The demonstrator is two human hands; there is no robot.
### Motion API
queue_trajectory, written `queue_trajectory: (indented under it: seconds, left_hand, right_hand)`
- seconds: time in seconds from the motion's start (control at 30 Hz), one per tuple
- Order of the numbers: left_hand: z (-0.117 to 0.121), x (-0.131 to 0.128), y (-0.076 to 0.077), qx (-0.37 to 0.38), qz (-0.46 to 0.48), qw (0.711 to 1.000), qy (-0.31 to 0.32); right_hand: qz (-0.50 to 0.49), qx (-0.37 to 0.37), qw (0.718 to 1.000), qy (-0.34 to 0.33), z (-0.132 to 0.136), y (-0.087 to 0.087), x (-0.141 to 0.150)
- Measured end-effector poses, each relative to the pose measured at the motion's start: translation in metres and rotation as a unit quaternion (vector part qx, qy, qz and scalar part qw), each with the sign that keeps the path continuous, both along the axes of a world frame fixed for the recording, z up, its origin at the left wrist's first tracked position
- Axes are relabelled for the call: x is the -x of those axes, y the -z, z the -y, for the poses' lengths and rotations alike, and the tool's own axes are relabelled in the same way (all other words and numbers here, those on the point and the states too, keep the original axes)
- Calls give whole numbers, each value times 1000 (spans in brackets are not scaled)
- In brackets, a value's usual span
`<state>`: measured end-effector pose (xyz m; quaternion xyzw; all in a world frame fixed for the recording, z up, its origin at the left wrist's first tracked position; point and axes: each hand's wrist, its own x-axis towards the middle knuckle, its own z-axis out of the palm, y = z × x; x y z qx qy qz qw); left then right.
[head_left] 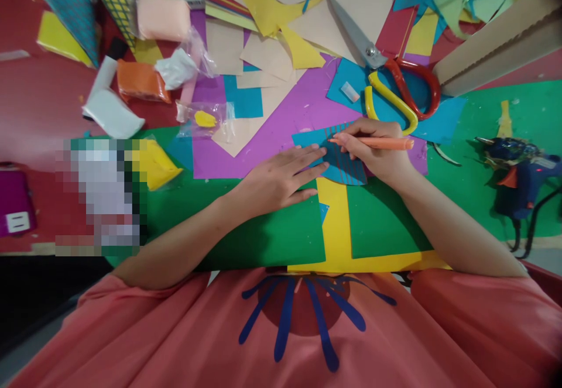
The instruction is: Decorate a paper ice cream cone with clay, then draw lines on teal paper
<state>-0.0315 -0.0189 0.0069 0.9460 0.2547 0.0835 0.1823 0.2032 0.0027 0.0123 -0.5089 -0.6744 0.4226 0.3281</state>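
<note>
Under my hands lies a blue paper piece [345,162] shaped like a wedge, with several dark reddish stripes drawn across it. My left hand [283,178] rests flat with fingers stretched out, its fingertips on the left part of the blue piece. In a pinch grip, my right hand [373,145] holds an orange marker [390,143], its tip at the striped paper. Purple paper [281,119] and green sheets [267,230] lie beneath, with a strip of yellow paper [334,218] between the green sheets.
Large scissors [371,54] with red and yellow handles lie beyond my right hand. A glue gun [522,177] with a cord is at the right. Packets of clay [164,16] and patterned paper cones [70,10] are at the far left. A cardboard piece [496,40] stands at the upper right.
</note>
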Motion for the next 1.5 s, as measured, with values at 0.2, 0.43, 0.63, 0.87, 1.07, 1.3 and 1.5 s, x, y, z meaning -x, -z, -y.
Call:
queue_trajectory:
  seconds: [0.2,0.43,0.63,0.87,1.07,1.3,1.5]
  left_hand:
    - [0,0,1,7,0,1000,1]
    - [1,0,2,-6,-3,1000,5]
    - [0,1,2,-8,0,1000,4]
    - [0,1,3,-14,-6,1000,5]
    - [1,1,3,-44,11,999,-16]
    - [-1,2,4,-20,0,999,-44]
    - [-1,2,5,-34,2,999,-42]
  right_hand:
    - [3,3,1000,-17,-1,1,-1]
    - [-20,22,999,-42,-2,1,-3]
    - [-9,22,998,-56,-3,0,-5]
    - [-16,37,998,-51,-3,0,-4]
    - [-109,80,991,25,-2,-3,-3]
    - [-115,70,991,27,2,-2,-3]
    - [-24,28,999,28,2,-2,-2]
